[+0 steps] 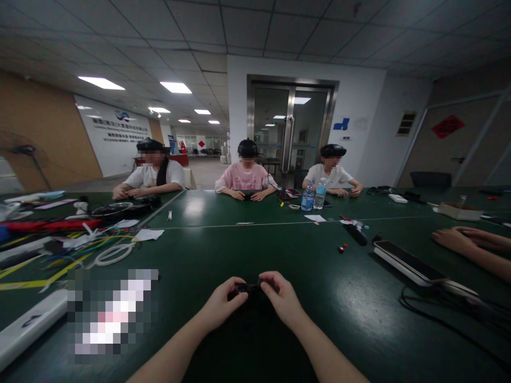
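Observation:
Low in the middle of the head view, a small black object (251,289) is held between my two hands just above the green table (223,250). Its exact kind is too dark to make out. My left hand (224,300) grips its left end, with the thumb in front and the fingers curled behind. On the other end, my right hand (280,296) pinches a short upright dark part between thumb and fingertips. Both hands are closed, and the fingers partly cover the object.
At left lie a coiled white cable (115,254), loose wires and a white power strip (34,324). To the right sit a phone on a white box (411,260) and black cables. Water bottles (307,197) stand farther back. Several people sit around; a neighbour's hand (455,239) rests at right.

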`<state>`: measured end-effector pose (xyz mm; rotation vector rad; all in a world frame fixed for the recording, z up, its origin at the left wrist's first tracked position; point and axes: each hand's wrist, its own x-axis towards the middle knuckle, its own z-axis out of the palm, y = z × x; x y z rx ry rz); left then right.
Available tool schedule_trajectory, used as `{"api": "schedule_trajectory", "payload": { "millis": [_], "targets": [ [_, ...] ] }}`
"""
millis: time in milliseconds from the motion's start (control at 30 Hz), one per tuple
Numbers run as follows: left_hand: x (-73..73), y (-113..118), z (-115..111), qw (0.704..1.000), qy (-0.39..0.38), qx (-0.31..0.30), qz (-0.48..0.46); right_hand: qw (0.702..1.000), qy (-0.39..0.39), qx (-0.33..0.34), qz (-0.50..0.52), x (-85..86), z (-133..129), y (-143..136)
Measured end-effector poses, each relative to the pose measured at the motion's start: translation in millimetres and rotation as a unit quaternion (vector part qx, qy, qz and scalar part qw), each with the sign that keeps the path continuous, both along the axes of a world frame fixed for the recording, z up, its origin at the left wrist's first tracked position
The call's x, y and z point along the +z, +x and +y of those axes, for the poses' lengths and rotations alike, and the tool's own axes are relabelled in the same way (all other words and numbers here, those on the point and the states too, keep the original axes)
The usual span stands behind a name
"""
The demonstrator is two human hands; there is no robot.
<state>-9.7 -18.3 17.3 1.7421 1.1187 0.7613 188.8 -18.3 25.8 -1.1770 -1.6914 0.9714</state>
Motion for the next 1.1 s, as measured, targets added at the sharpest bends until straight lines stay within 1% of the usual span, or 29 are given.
{"api": "schedule_trajectory", "payload": {
  "millis": [133,267,367,500,633,833,1000,1100],
  "targets": [
    [2.4,0.1,-0.9,1.000,-0.011,0.006,-0.006,0.999,0.014,-0.032,0.025,-4.1,5.0,5.3],
    [4.4,1.1,-1.5,1.000,-0.014,0.001,-0.009,0.995,0.029,-0.062,0.076,-10.3,12.6,11.3],
    [2.5,0.4,-0.5,1.000,-0.009,-0.004,-0.019,0.990,0.025,-0.076,0.114,-13.1,17.0,15.7],
    [-0.2,-1.5,0.6,1.000,-0.018,-0.013,-0.021,0.980,0.013,-0.111,0.164,-13.9,20.7,21.0],
    [2.4,-1.5,-0.9,0.999,-0.026,-0.018,-0.028,0.972,0.006,-0.127,0.198,-13.6,23.4,25.8],
    [8.2,-1.6,-3.8,0.998,-0.044,-0.017,-0.028,0.968,-0.005,-0.122,0.221,-12.7,24.0,28.1],
    [6.8,-3.0,-3.3,0.998,-0.041,-0.020,-0.033,0.968,-0.003,-0.137,0.211,-9.8,21.3,26.9],
    [5.1,-3.5,-2.3,0.998,-0.045,-0.024,-0.037,0.970,-0.013,-0.134,0.200,-9.9,20.6,26.2]
  ]
}}
